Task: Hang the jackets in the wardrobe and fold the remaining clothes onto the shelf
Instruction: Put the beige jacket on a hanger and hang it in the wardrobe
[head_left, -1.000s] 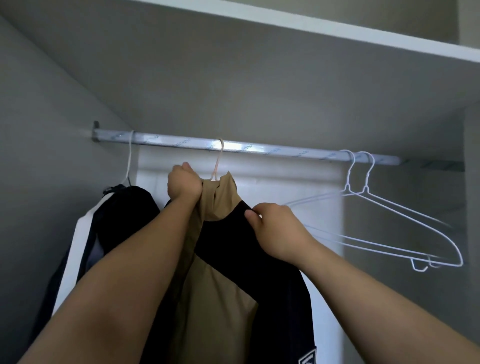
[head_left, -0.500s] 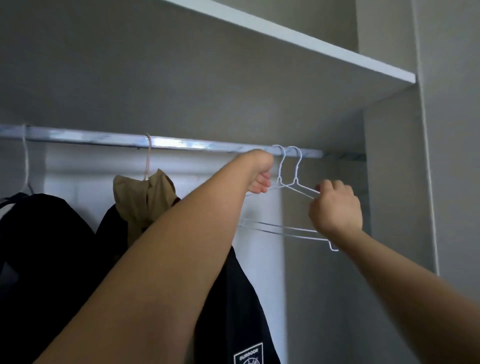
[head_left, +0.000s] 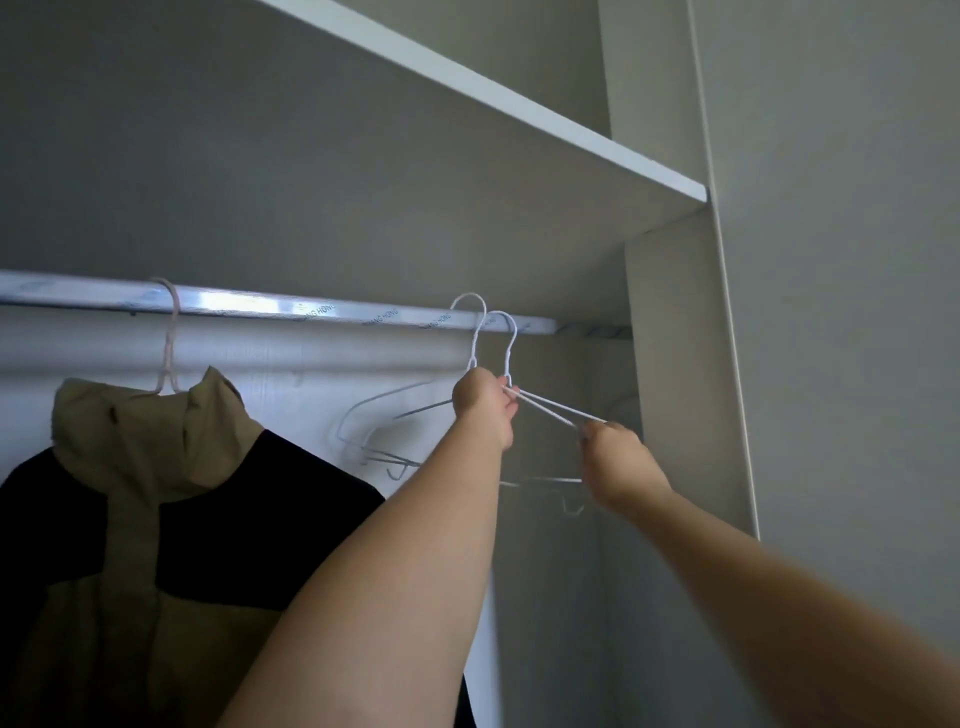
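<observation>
One hook now rides higher than half a second ago. The left hand (head_left: 483, 410) grips the white hangers (head_left: 550, 406) at a neck; the right hand (head_left: 615, 462) pinches their shoulder wires. Risk: tangled wires drag both off the rail (head_left: 260, 304). The jacket (head_left: 156, 493) hangs further left.

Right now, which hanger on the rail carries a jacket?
The pale pink hanger at left, holding the tan-and-black jacket; both white wire hangers at right are bare.
</observation>
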